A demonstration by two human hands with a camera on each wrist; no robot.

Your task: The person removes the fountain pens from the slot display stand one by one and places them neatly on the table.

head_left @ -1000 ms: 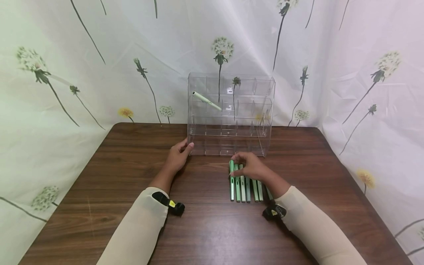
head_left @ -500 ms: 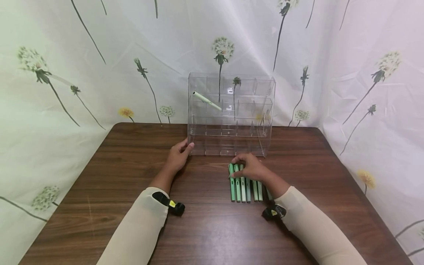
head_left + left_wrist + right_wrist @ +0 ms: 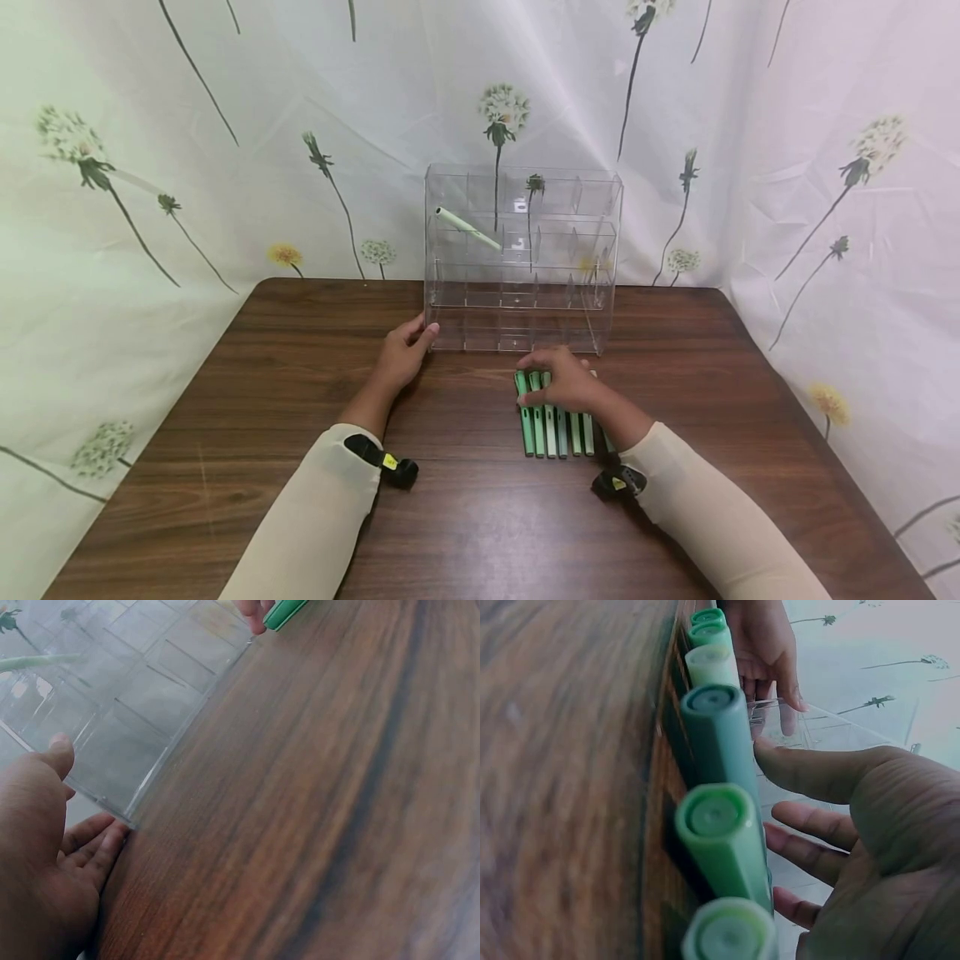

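Observation:
A clear acrylic rack with tiered compartments stands at the back of the table. My left hand grips its lower left side edge, thumb on the front and fingers beyond the panel. One pale green pen leans slantwise in an upper left compartment. Several pens in green shades lie side by side in front of the rack, a bright green pen leftmost. My right hand is over their far ends. In the right wrist view its thumb and fingers are spread apart beside a dark teal pen, hiding parts of the row.
The dark wooden table has rounded back corners. Behind and beside it hangs a white curtain printed with dandelions. Black cameras are strapped to both wrists over cream sleeves.
The far end of the leftmost green pen has come down level with the row. My right hand has shifted slightly left over the pens. My left hand has stayed at the rack.

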